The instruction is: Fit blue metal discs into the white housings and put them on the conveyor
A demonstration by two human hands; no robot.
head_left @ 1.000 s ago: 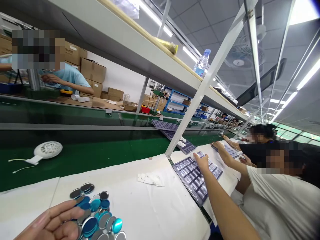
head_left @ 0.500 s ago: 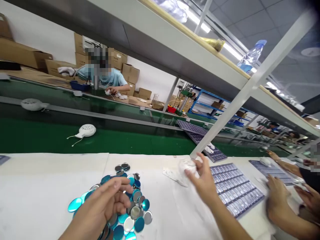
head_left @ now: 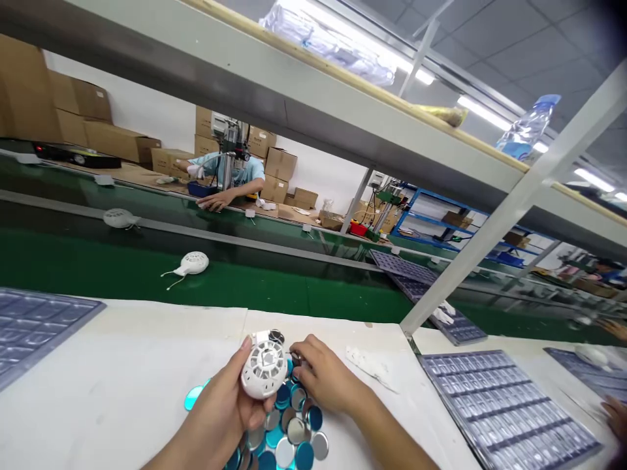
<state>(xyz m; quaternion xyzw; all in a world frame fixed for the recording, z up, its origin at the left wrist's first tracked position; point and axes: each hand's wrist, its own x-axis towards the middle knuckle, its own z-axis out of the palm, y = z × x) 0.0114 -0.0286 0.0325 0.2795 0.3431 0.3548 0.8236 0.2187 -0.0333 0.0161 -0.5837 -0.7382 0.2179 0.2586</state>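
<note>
Left hand [head_left: 215,408] cups a round white vented plastic housing [head_left: 265,369], fingers curled around its underside, held up above the bench. Right hand [head_left: 326,382] is curled beside it, fingertips [head_left: 300,351] at the housing's rim; any pinch there is hidden.

Under both hands, a loose heap of round mirrored discs [head_left: 294,427], blue and silver, lies straight on the white bench sheet [head_left: 122,352], in no container. One blue disc [head_left: 193,397] sits just left of the left hand. A crumpled white wipe [head_left: 372,367] lies right of the heap.

Blister tray [head_left: 504,408] on the bench to the right: rows of small pockets, contents too small to tell. A second tray [head_left: 34,333] sits at the left edge, a third [head_left: 585,372] further right, near a co-worker's hand [head_left: 613,410].

Green conveyor belt [head_left: 235,287] carries a matching white housing [head_left: 192,263] with a trailing cord. Beyond, more trays [head_left: 416,277] lie stacked at an angle, white pieces [head_left: 443,314] on top.

Far side: a co-worker in a pale blue shirt [head_left: 240,171] beside a blue bin [head_left: 200,189], inside unseen. Cardboard boxes [head_left: 279,166] stand stacked behind; a small red tub [head_left: 359,229] further along.
</note>
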